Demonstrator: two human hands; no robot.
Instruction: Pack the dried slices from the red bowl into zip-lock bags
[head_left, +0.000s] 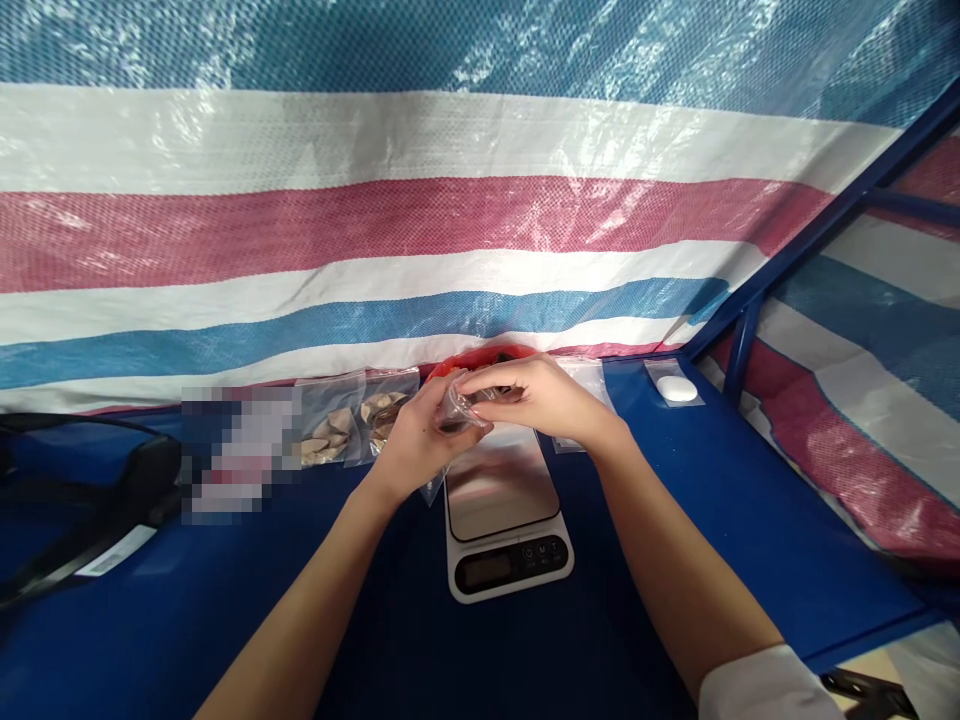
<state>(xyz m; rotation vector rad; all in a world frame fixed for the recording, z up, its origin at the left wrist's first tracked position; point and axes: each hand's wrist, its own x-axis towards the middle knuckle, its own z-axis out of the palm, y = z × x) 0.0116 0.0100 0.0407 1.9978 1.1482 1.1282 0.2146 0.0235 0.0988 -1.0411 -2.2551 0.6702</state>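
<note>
My left hand point(418, 438) is closed around a clear plastic bag point(454, 408), whose lower corner hangs below the palm. Bent over the bag's top from the other side, my right hand point(541, 392) has its fingers at the bag's opening, thumb and fingertips close together. Whatever is inside the bag is hidden by the fingers. Both hands hover over the back of a white kitchen scale point(504, 500) with a shiny metal plate. Its display looks dark. Behind my hands lies a red plastic bag point(487, 356) with something dark in it.
Zip bags of brown pieces point(327, 436) lie left of my hands. Flat clear bags point(589, 385) are at the back right, near a small bag with a white oval object point(676, 388). Black equipment point(142, 490) stands at left. A striped tarp point(375, 220) and blue frame bar point(825, 220) enclose the table.
</note>
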